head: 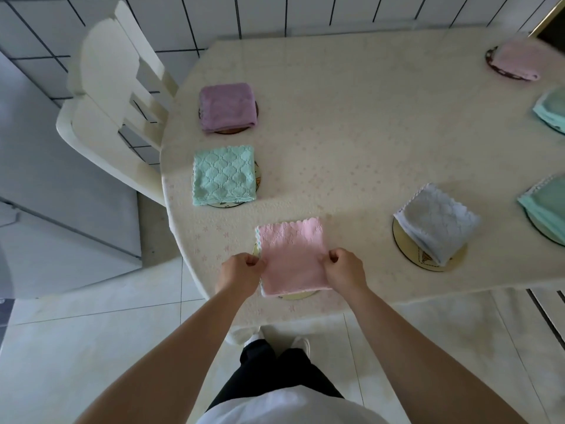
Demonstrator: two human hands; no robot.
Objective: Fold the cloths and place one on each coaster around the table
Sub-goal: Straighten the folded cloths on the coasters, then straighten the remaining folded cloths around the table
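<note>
A folded pink cloth (292,257) lies over a pale coaster (295,295) at the table's near edge. My left hand (240,275) pinches its left side and my right hand (344,272) pinches its right side. Other folded cloths sit on coasters around the table: a teal one (224,175), a purple one (227,107), a grey-blue one (437,223) on a round coaster (406,252), a pink one (516,58) at the far right, and two teal ones (552,110) (545,206) cut off by the right edge.
The table (351,133) wears a cream patterned cloth. A cream chair (104,96) stands at its left side, before a tiled wall. A grey appliance (46,179) stands at the far left. My legs and shoes stand on the tiled floor below the table's edge.
</note>
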